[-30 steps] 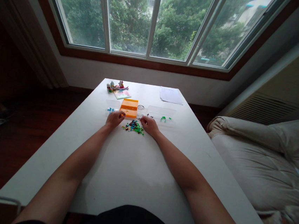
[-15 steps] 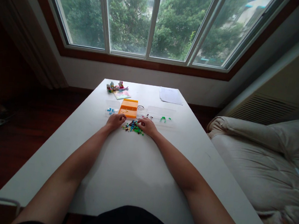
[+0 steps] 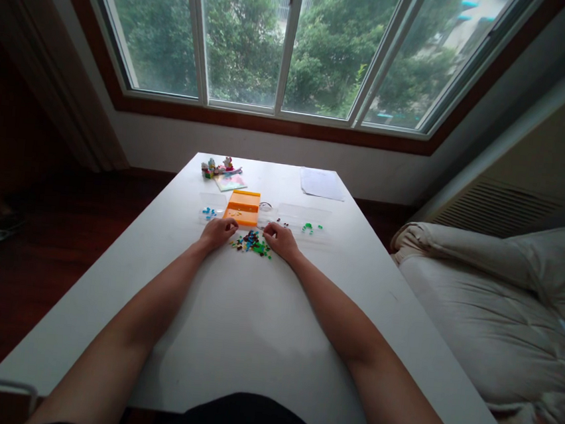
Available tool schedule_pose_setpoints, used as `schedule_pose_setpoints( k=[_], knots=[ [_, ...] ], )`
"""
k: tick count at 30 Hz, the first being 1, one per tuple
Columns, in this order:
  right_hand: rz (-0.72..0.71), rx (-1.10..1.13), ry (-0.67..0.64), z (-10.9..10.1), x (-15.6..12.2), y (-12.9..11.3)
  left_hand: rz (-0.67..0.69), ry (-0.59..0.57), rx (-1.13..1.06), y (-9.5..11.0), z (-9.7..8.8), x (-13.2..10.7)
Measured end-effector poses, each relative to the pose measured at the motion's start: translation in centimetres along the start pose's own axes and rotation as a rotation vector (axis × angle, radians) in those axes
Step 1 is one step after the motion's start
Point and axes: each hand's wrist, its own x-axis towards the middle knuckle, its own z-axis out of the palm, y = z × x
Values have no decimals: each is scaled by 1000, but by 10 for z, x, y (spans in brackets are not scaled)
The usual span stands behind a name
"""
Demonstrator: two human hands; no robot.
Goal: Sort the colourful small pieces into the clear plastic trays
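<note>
A small heap of tiny coloured building pieces lies on the white table. My left hand rests at the heap's left edge with its fingers curled. My right hand rests at the heap's right edge, fingers bent toward the pieces. Whether either hand pinches a piece is too small to see. Just beyond the heap sits an orange tray. Clear trays flank it: one with blue bits on the left, one with green bits on the right.
A small built model and a booklet lie at the table's far left, and a sheet of paper at the far right. A bed with pale bedding stands right of the table. A window runs behind.
My left hand drew back from the orange tray to the left edge of the heap. My right hand moved slightly toward the heap. The view tilted a little.
</note>
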Motion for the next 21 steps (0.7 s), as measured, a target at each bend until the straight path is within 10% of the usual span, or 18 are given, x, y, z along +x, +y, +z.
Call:
schedule_pose_setpoints(
  k=[10, 21],
  knots=[
    [220, -77, 666, -50, 9, 39, 3, -4, 9, 0, 2, 0],
    [156, -244, 694, -54, 8, 46, 6, -10, 0, 1, 2, 0]
  ],
)
